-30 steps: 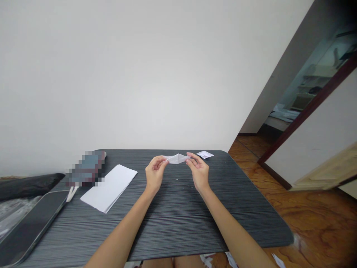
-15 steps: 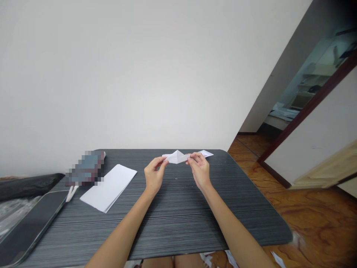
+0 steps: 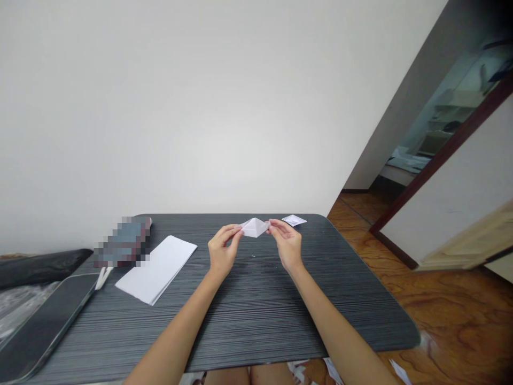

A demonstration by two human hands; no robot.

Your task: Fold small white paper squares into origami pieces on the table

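Observation:
A small folded white paper piece (image 3: 255, 227) hangs above the dark striped table (image 3: 248, 310), held at both ends. My left hand (image 3: 222, 254) pinches its left tip between thumb and fingers. My right hand (image 3: 285, 244) pinches its right tip the same way. The paper shows a peak in the middle and is roughly diamond shaped. Both forearms reach in from the bottom of the view.
A folded stack of white paper (image 3: 157, 269) lies left of my hands. A small folded white piece (image 3: 294, 220) rests near the table's far right corner. A dark phone (image 3: 44, 323) lies at the left edge, beside a blurred object (image 3: 123, 241). Wooden floor lies to the right.
The paper piece was long and narrow between my hands; they have moved slightly closer together and it now bulges into a shorter, peaked diamond shape.

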